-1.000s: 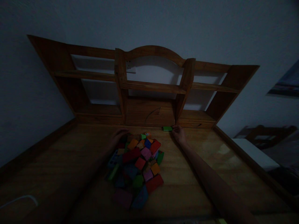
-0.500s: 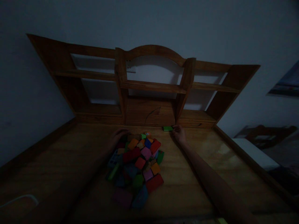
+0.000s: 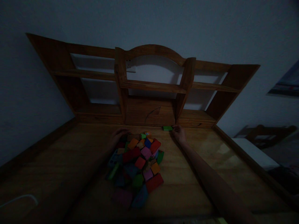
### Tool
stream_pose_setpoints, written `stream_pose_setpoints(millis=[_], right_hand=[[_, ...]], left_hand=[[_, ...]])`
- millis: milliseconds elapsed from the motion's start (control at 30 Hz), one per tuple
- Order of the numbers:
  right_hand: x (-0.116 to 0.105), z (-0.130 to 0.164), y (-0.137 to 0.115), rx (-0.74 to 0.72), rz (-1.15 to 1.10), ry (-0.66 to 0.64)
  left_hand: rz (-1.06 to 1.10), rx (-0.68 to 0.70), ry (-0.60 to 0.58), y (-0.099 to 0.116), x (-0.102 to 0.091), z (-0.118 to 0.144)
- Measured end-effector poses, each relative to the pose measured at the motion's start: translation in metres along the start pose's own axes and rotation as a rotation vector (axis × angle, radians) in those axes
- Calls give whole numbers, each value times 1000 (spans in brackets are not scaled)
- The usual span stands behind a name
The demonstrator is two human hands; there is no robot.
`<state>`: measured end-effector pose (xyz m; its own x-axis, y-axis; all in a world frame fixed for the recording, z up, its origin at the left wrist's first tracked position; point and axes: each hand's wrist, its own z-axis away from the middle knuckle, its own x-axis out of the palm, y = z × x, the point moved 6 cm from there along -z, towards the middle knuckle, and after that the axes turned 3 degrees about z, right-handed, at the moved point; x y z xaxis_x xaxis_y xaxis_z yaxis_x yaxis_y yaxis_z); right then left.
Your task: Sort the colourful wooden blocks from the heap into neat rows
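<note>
Dim room; wooden desk (image 3: 198, 174) with shelf hutch (image 3: 151, 87), pale wall (image 3: 149, 21).

Small green block (image 3: 167, 128) lies flat, touching the right grip's (image 3: 179, 133) fingertips on their left. Jumbled pile of coloured blocks (image 3: 137, 165) sprawls just beside the left grip (image 3: 119, 135).

Two hands are being seen, a left hand (image 3: 118, 136) and a right hand (image 3: 179, 134). One green block (image 3: 167, 128) is being counted alone at the far edge. One heap of blocks (image 3: 137, 165) is lying nearer; its pieces cannot be counted exactly.
</note>
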<state>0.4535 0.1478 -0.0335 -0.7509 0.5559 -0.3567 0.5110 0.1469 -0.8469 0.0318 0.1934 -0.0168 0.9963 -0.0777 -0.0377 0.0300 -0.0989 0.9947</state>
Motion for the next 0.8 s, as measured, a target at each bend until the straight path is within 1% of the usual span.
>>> stream_pose_setpoints(millis=[300, 467, 667, 800], right_hand=[[-2, 1, -5, 1, 38, -10], [-2, -1, -2, 11, 40, 8], [-3, -2, 1, 39, 39, 28], [-5, 3, -11, 1, 55, 26]], left_hand=[[-8, -18, -5, 8, 4, 6], [-11, -7, 2, 9, 3, 6], [25, 5, 5, 4, 4, 2], [41, -10, -9, -2, 5, -3]])
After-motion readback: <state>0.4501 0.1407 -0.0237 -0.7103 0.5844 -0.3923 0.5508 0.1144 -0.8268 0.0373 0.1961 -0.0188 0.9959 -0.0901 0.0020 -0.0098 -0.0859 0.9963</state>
